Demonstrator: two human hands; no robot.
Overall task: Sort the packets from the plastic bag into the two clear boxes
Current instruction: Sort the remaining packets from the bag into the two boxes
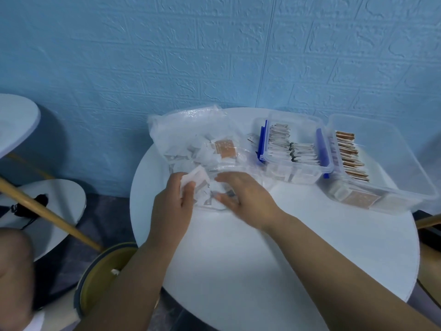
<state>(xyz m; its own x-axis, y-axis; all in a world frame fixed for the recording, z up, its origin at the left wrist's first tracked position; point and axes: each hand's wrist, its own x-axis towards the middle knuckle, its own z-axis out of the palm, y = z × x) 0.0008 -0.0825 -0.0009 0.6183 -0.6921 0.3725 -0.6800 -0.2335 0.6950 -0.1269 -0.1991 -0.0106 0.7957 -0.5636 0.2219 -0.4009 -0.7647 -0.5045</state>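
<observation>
A clear plastic bag (191,132) full of small white and brown packets lies at the back left of the round white table (286,259). My left hand (173,206) grips a bunch of white packets (198,180) at the bag's near edge. My right hand (248,197) rests flat, fingers spread, on the bag's mouth and the loose packets there. To the right stand two clear boxes: the nearer one (293,151) with blue latches holds rows of white packets, the farther one (381,168) holds brown packets.
A blue brick-pattern wall rises right behind the table. At lower left there is a stool with a yellow seat (105,275), a wooden pole (47,211) slanting across, and grey round surfaces (52,206). The table's near half is bare white.
</observation>
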